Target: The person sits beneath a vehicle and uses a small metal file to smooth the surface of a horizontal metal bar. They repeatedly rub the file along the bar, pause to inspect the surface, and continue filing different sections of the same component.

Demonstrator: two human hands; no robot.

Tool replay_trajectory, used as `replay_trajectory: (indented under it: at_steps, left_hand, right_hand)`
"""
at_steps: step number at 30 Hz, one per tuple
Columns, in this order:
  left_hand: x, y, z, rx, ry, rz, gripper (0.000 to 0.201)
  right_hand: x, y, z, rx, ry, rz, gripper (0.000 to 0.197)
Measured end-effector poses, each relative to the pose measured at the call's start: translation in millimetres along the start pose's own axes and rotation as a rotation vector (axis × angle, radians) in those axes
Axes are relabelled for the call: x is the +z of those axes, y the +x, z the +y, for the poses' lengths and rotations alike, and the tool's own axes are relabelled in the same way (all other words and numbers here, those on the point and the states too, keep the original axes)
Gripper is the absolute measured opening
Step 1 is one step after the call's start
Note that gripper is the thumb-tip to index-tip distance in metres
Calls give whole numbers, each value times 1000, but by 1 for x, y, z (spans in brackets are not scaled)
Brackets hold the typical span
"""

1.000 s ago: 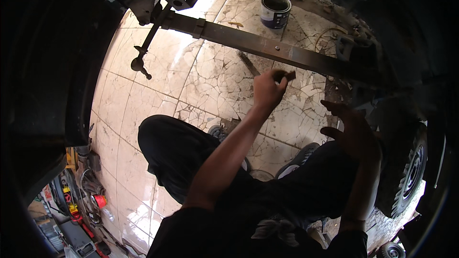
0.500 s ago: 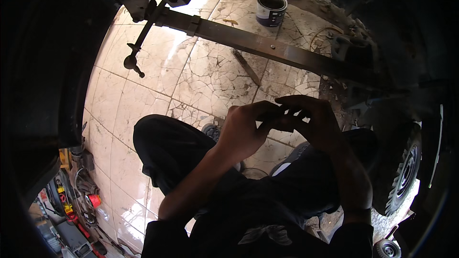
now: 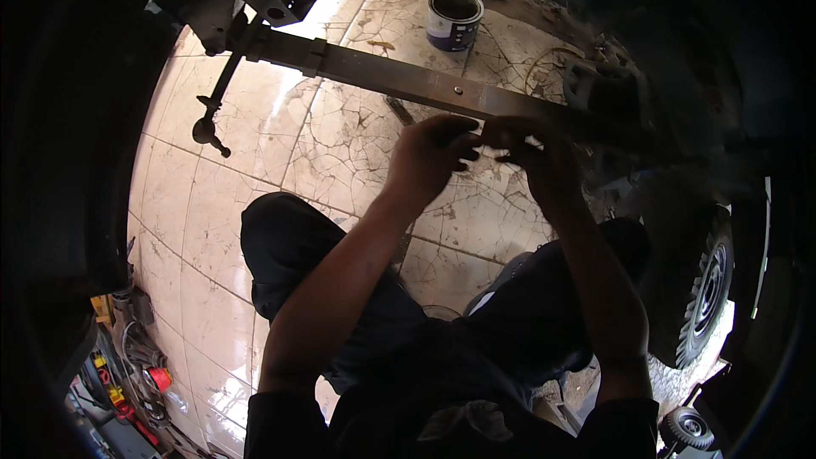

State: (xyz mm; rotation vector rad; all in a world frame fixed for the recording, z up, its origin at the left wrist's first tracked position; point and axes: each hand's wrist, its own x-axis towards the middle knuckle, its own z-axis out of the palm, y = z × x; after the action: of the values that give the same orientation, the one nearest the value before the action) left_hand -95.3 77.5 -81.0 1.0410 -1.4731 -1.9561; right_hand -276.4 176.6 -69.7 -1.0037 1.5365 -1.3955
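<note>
My left hand [image 3: 425,157] and my right hand [image 3: 551,170] are raised in front of me, fingertips almost meeting just below a long rusty steel beam [image 3: 399,76]. Both hands have curled fingers, with index and thumb drawn together. They are in deep shadow, so anything small pinched between them cannot be made out. The beam slants across the view from upper left down to the right, with a small bolt head [image 3: 458,90] on its face. At its left end hangs a dark rod with a ball joint [image 3: 204,130].
An open paint tin [image 3: 452,34] stands on cracked floor tiles [image 3: 229,195] beyond the beam. A dark strip [image 3: 398,110] lies partly under it. Tools and cables [image 3: 127,374] lie at lower left. A tyre [image 3: 707,293] stands at right, with a small wheel [image 3: 687,429] below it.
Both hands have moved up and forward, toward the beam, and their fingers have drawn slightly apart. The view has shifted a little, so the beam and tin sit further left.
</note>
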Motion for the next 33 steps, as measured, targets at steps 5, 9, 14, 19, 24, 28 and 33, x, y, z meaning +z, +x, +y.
replay_trajectory:
  at_steps: [5,9,14,19,24,28,33]
  left_hand:
    - [-4,9,-3,-158,-115,62,35]
    - [-6,28,-23,-28,47,125,33]
    - [-25,11,-24,-4,211,229,29]
    - [-43,-10,-27,113,222,197,29]
    - [-52,-17,-32,31,376,245,29]
    - [-49,-31,-25,110,340,208,31]
    - [-29,-24,-17,178,372,200,30]
  right_hand:
    - [-31,78,53,-329,-790,222,21]
    - [-36,125,84,-423,-941,257,27]
    - [19,87,132,-389,-1346,137,69]
    - [38,70,108,-235,-1459,-2,106]
    - [44,92,108,-143,-1461,47,114]
    - [53,64,110,-118,-1518,-31,116]
    - [41,95,111,-125,-1499,77,117]
